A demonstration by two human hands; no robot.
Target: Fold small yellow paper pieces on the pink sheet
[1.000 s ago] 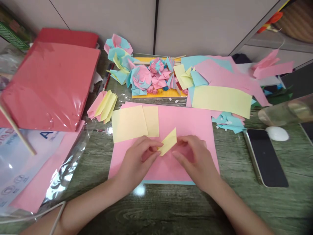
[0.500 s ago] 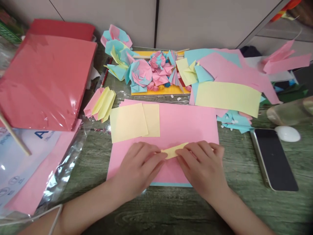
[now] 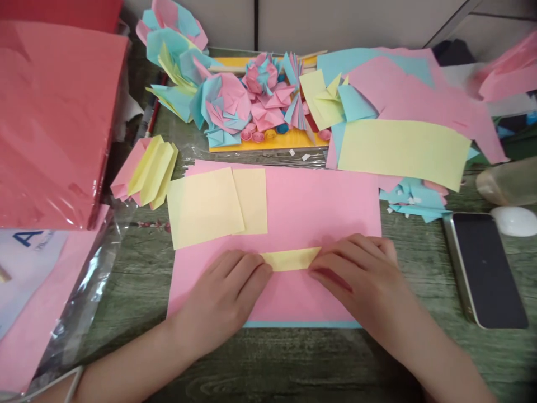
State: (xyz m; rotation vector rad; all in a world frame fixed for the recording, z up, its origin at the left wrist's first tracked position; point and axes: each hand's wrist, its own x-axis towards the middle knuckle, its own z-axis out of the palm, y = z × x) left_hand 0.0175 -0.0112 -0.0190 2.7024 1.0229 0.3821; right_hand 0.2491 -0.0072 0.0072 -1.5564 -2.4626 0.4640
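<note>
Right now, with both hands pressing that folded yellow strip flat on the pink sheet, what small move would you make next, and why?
Probably slide the fingertips outward to sharpen the crease: the left hand and right hand pin the ends of the yellow strip, which lies flat on the pink sheet.

Phone [image 3: 486, 268] beside paper flowers [image 3: 235, 103]

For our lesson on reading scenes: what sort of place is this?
Probably a paper-craft desk against a partition: folded pink and blue paper flowers, loose yellow paper squares, and two hands pressing a small folded yellow paper strip flat.
</note>
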